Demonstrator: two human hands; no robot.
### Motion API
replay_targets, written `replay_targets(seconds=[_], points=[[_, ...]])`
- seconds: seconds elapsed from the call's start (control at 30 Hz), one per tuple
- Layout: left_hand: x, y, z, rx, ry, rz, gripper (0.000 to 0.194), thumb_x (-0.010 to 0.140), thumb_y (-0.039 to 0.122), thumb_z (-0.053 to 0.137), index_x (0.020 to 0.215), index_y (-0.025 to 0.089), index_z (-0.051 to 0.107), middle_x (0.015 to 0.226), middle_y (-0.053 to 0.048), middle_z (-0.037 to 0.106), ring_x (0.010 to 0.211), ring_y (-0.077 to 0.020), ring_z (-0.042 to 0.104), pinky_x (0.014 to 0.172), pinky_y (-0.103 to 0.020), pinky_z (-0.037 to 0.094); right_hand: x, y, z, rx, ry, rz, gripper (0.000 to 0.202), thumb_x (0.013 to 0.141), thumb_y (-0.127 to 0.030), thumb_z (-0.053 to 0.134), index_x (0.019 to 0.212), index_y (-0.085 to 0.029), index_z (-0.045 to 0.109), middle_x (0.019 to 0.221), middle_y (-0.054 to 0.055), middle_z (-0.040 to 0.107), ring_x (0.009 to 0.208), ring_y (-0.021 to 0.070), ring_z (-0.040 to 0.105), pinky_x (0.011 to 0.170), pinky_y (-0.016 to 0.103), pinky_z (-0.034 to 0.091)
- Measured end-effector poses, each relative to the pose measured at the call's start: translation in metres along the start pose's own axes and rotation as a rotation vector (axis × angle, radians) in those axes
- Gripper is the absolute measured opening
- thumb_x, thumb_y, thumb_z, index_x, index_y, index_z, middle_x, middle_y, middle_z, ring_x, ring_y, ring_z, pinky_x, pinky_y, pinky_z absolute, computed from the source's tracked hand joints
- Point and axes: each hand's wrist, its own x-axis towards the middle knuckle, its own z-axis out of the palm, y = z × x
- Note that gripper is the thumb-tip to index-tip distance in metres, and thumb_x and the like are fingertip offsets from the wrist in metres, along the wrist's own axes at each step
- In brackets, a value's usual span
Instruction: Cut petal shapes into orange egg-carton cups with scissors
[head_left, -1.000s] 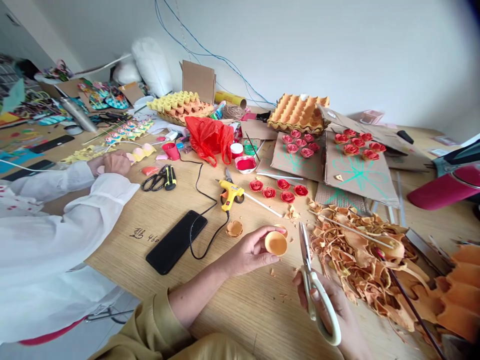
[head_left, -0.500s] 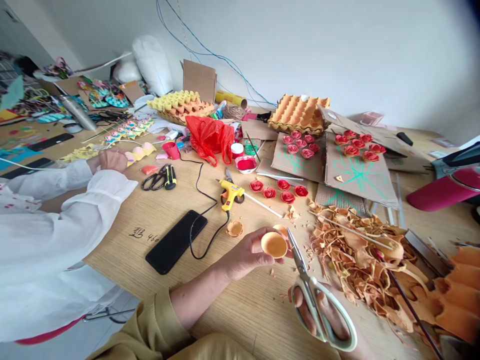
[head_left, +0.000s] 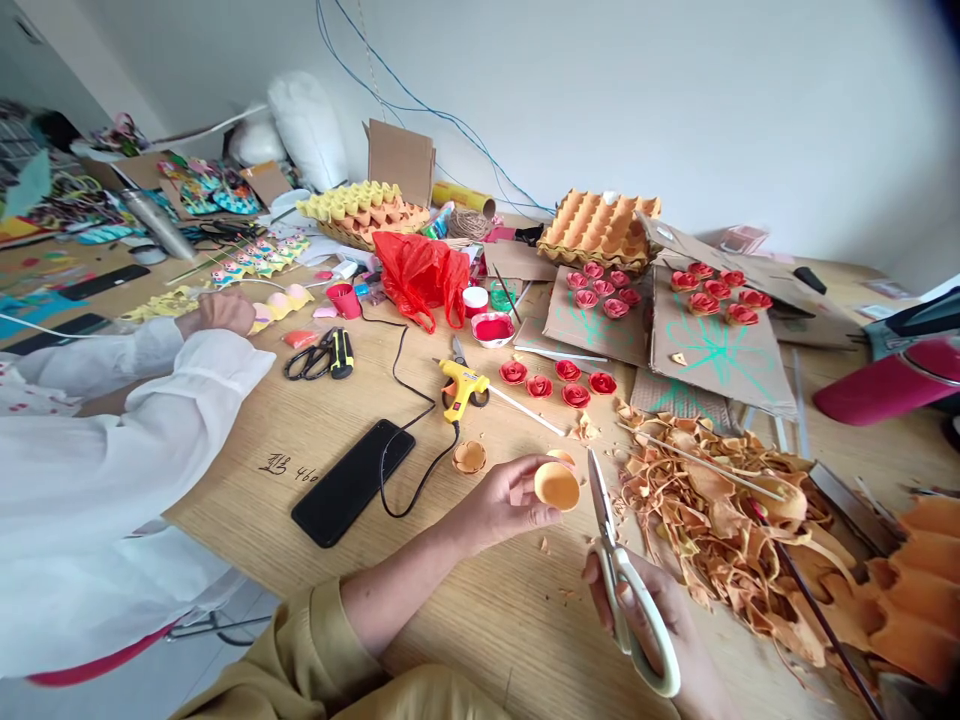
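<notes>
Between the thumb and fingers of my left hand (head_left: 501, 505) is an orange egg-carton cup (head_left: 557, 486), its round opening facing me. Behind it a second orange cup (head_left: 562, 457) shows in part; whether my fingers touch it I cannot tell. My right hand (head_left: 652, 610) is wrapped through the handles of white-handled scissors (head_left: 616, 560). Their blades point up and away, close together, just right of the cup and apart from it. A scalloped orange cup (head_left: 469, 457) sits on the table beyond my left wrist.
A yellow glue gun (head_left: 459, 390) with a black cord lies near a black phone (head_left: 352, 482). Red paper roses (head_left: 568, 370) stand behind. Orange carton scraps (head_left: 705, 500) are heaped at right. At left, a co-worker's white sleeve (head_left: 210, 390) reaches over the table.
My left hand has turned the cup slightly and shifted it right. The scissors have moved right, away from the cup, and their blades have tilted more upright.
</notes>
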Motion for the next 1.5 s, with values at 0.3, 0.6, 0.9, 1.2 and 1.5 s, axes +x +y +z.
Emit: replay_targets(seconds=[0.3, 0.6, 0.9, 1.2, 1.5], points=[[-0.003, 0.000, -0.003, -0.059, -0.046, -0.022, 0.049, 0.080, 0.025, 0.077, 0.125, 0.025, 0.058, 0.142, -0.010, 0.051, 0.108, -0.0192, 0.063, 0.092, -0.034, 0.052, -0.005, 0.007, -0.004, 0.058, 0.059, -0.017, 0.047, 0.092, -0.066, 0.049, 0.095, -0.021, 0.061, 0.059, -0.001, 0.053, 0.052, 0.0122, 0.038, 0.050, 0.026, 0.028], [-0.003, -0.002, -0.003, 0.236, 0.021, 0.072, 0.052, 0.077, 0.025, 0.080, 0.124, 0.022, 0.057, 0.134, -0.011, 0.058, 0.117, -0.0219, 0.058, 0.095, -0.031, 0.046, -0.004, 0.007, -0.004, 0.067, 0.090, -0.029, 0.050, 0.092, -0.067, 0.048, 0.098, -0.021, 0.064, 0.059, -0.001, 0.054, 0.052, 0.0132, 0.039, 0.051, 0.027, 0.029], [-0.002, 0.025, -0.016, 0.828, 0.181, 0.232, 0.046, 0.078, 0.016, 0.072, 0.122, 0.024, 0.061, 0.122, -0.007, 0.065, 0.104, -0.0199, 0.060, 0.082, -0.028, 0.046, -0.008, 0.002, -0.008, 0.062, 0.159, -0.029, 0.051, 0.089, -0.068, 0.051, 0.097, -0.020, 0.066, 0.059, 0.000, 0.054, 0.051, 0.0146, 0.041, 0.050, 0.028, 0.029], [0.018, 0.032, -0.039, 1.362, 0.144, 0.199, 0.039, 0.083, 0.016, 0.067, 0.120, 0.021, 0.057, 0.120, -0.009, 0.061, 0.112, -0.0251, 0.059, 0.098, -0.042, 0.047, -0.011, -0.008, -0.014, -0.172, 0.134, 0.019, 0.046, 0.095, -0.061, 0.044, 0.095, -0.020, 0.063, 0.061, 0.000, 0.053, 0.054, 0.0150, 0.044, 0.051, 0.027, 0.035], [0.032, 0.023, -0.049, 1.716, 0.063, 0.092, 0.031, 0.084, 0.032, 0.070, 0.110, 0.017, 0.064, 0.107, -0.011, 0.067, 0.106, -0.0326, 0.058, 0.092, -0.048, 0.041, -0.057, 0.016, 0.007, -1.060, 0.181, -0.047, 0.028, 0.093, -0.044, 0.058, 0.076, -0.023, 0.053, 0.063, 0.002, 0.061, 0.063, 0.0206, 0.059, 0.061, 0.030, 0.041]])
